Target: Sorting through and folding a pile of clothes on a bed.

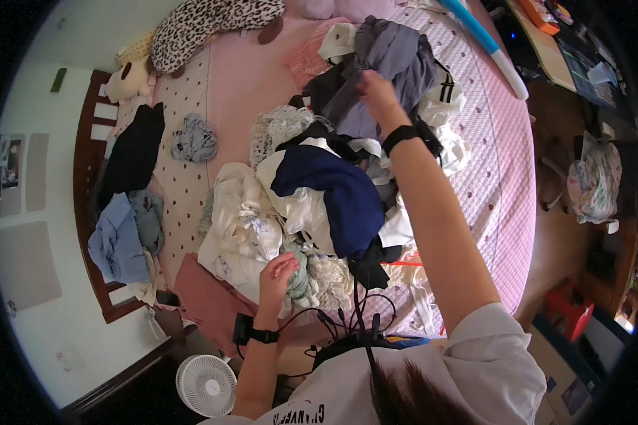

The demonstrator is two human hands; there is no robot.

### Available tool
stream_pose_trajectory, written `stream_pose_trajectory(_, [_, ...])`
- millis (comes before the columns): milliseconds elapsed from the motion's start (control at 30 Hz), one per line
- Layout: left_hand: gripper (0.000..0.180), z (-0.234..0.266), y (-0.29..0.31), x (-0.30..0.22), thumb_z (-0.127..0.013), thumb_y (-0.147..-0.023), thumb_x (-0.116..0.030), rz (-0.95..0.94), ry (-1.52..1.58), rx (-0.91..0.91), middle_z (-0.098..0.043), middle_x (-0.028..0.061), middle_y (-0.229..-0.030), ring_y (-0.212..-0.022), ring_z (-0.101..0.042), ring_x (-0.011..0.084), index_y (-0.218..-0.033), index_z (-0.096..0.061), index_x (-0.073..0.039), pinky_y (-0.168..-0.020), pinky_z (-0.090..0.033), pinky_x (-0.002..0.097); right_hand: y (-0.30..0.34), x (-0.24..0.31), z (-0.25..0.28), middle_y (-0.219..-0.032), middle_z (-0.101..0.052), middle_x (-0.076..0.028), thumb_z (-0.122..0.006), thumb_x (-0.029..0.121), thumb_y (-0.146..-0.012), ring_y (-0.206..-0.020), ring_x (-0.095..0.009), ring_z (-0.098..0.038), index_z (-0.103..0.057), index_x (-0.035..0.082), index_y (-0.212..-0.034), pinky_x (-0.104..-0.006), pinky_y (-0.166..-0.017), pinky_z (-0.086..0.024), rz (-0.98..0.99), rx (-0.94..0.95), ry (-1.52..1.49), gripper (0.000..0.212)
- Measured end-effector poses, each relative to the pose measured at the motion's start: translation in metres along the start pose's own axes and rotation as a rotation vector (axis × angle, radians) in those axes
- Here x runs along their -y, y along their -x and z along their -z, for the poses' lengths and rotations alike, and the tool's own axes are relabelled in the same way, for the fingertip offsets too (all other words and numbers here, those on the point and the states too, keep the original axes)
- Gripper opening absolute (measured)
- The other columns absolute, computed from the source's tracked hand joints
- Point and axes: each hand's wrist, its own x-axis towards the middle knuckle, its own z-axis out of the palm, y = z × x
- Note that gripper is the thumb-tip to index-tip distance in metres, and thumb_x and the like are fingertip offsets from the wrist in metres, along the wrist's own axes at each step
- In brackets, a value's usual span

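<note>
A large heap of clothes lies on the bed in front of me. At its far side my right hand point(379, 98) is closed on a grey-purple garment point(397, 53), with its fingertips partly sunk in the folds. My left hand point(278, 275) is at the heap's near edge, fingers loosely extended and holding nothing. Beside it are a pale green garment point(301, 280) and a white satin garment point(237, 219). Between my hands a navy blue garment point(333, 191) lies over white cloth. White lace clothing point(280, 127) sits at the heap's left.
The bed point(503, 234) has a pink quilted cover. Left of the heap lie a crumpled grey garment point(194, 138), black clothing point(133, 152), a light blue garment point(119, 237) and a dusty pink cloth point(209, 297). Black cables point(340, 322) hang near my body. A white fan point(206, 385) stands lower left.
</note>
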Motion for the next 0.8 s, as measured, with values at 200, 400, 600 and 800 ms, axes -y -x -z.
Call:
stream_pose_trajectory(200, [0.023, 0.002, -0.009, 0.006, -0.054, -0.081, -0.005, -0.015, 0.034, -0.026, -0.059, 0.0101, -0.088, -0.08, -0.057, 0.0155, -0.102, -0.052, 0.004, -0.074, -0.046, 0.0253, -0.001, 0.007, 0.16, -0.104, -0.056, -0.011, -0.044, 0.03, -0.086, -0.096, -0.025, -0.05, -0.051, 0.009, -0.11, -0.0402, -0.086, -0.036, 0.079, 0.035, -0.485, 0.033])
stream_pose_trajectory(400, [0.04, 0.005, -0.02, 0.015, -0.058, -0.078, -0.008, -0.16, -0.096, -0.024, -0.053, 0.0119, -0.105, -0.095, -0.051, 0.0164, -0.116, -0.045, -0.004, -0.08, -0.041, 0.0276, 0.181, 0.071, 0.262, -0.114, -0.05, -0.014, -0.053, 0.03, -0.08, -0.105, -0.026, -0.047, -0.048, 0.002, -0.113, -0.042, -0.092, -0.036, 0.264, -0.142, -0.6, 0.043])
stream_pose_trajectory(600, [0.063, -0.064, -0.041, -0.026, -0.065, -0.067, -0.014, -0.755, -0.774, 0.06, -0.023, 0.0163, -0.134, -0.119, -0.027, 0.0354, -0.125, -0.039, -0.02, -0.093, -0.029, 0.0474, 0.289, 0.022, 0.386, -0.112, -0.051, -0.015, -0.044, 0.03, -0.082, -0.101, -0.029, -0.049, -0.049, 0.002, -0.113, -0.0417, -0.086, -0.041, 0.212, -0.564, -0.401, 0.041])
stream_pose_trajectory(800, [0.058, -0.087, -0.08, 0.021, -0.061, -0.067, -0.032, -0.4, -1.111, 0.358, -0.013, 0.017, -0.137, -0.124, -0.013, 0.0405, -0.122, -0.042, -0.028, -0.089, -0.025, 0.0599, 0.215, 0.001, 0.258, -0.11, -0.05, -0.017, -0.058, 0.01, -0.072, -0.1, -0.029, -0.048, -0.05, -0.002, -0.107, -0.0373, -0.087, -0.037, 0.526, -0.798, 1.316, 0.039])
